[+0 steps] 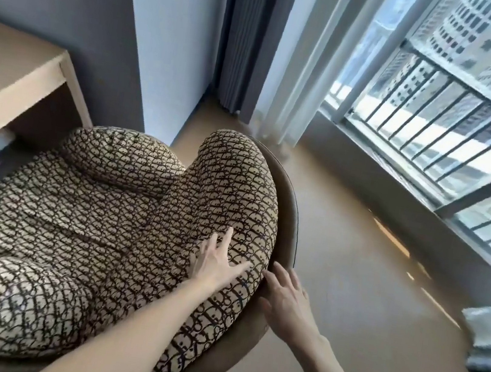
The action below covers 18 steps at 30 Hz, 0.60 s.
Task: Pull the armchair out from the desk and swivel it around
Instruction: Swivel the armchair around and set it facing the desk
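The round armchair with the brown-and-cream patterned cushions (97, 227), its front close by the pale wooden tabletop (14, 81), is touched by the left hand (216, 264), fingers spread flat, while its brown rim is touched by the open right hand (284, 303), likely for turning.

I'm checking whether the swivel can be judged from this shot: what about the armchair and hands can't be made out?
Head view only:
- Armchair base and swivel: hidden beneath its own cushions and shell.
- Its near side: cut off by the bottom and left edges.
- Right hand fingertips: tucked behind the shell rim, so grip unclear.
- Left hand palm: face down on the cushion, contact unseen.
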### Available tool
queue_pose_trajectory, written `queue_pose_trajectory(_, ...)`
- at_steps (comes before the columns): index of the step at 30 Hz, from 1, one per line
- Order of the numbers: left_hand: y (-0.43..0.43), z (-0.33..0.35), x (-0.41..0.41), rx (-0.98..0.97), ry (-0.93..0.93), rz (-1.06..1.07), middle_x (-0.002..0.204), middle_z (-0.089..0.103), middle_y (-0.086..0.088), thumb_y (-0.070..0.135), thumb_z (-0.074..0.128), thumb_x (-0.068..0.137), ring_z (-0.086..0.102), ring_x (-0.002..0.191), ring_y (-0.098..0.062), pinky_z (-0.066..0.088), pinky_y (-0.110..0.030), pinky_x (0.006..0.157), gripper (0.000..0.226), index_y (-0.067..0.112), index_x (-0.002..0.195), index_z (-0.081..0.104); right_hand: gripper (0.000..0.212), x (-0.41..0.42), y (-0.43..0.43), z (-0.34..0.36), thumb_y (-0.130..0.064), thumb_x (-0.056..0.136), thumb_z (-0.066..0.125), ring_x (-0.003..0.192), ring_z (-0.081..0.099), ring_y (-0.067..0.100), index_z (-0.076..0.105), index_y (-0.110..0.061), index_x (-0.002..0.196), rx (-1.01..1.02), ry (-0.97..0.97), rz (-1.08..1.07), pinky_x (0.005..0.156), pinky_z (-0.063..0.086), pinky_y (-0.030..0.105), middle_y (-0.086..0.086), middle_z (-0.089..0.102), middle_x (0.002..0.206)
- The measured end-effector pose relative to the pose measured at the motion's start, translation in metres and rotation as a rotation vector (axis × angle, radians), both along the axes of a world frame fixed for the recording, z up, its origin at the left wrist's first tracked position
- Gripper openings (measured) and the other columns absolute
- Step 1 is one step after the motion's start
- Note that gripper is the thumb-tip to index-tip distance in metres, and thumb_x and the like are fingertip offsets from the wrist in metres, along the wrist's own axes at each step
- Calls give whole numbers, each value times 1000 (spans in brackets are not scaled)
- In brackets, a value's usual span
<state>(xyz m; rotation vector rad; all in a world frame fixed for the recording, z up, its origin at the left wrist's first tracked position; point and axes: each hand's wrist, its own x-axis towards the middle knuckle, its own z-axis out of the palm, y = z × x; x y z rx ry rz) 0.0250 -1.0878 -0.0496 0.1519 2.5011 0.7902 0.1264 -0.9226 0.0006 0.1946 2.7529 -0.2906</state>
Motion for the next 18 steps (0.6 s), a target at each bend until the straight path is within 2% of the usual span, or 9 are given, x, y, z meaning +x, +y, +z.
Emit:
queue_pose_trajectory(2, 22, -13, -3, -65, -12, 22, 171, 15, -13, 89, 40, 79, 14, 157, -36, 16, -69, 121, 104, 43, 159, -7, 65, -11, 19, -5, -33, 97, 58, 157, 8, 28, 30, -30, 155, -31, -5, 44, 123, 26, 48, 1, 17, 169)
queue_pose_trajectory(6, 41, -26, 8, -219, 98, 36, 170, 23, -10, 88, 24, 82, 20, 156, -32, 18, -65, 121, 97, 41, 159, -10, 64, -25, 53, -4, -33, 95, 60, 156, 10, 22, 33, -31, 154, -63, -19, 133, 122, 31, 45, -1, 23, 167)
queue_pose_trajectory(11, 38, -25, 8, -221, 55, 13, 173, 10, -8, 89, 20, 83, 8, 159, -30, 8, -64, 125, 95, 42, 157, -17, 63, -68, 88, 2, -33, 95, 56, 156, 9, 20, 32, -31, 153, -23, -50, 243, 118, 34, 44, -2, 20, 167)
queue_pose_trajectory(15, 38, -35, 19, -194, 60, 44, 173, 1, -3, 92, 16, 80, 1, 159, -26, -4, -60, 126, 95, 47, 155, -20, 69, -130, 104, -2, -35, 93, 58, 157, 6, 20, 27, -35, 154, 38, -7, 424, 122, 27, 46, -4, 16, 169)
queue_pose_trajectory(18, 36, -44, 26, -157, 64, 77, 172, -1, 3, 95, 17, 77, -1, 159, -21, -17, -56, 121, 91, 57, 147, -27, 74, -189, 109, -7, -42, 89, 63, 157, 8, 22, 29, -35, 155, 34, 90, 624, 123, 23, 52, -1, 16, 170)
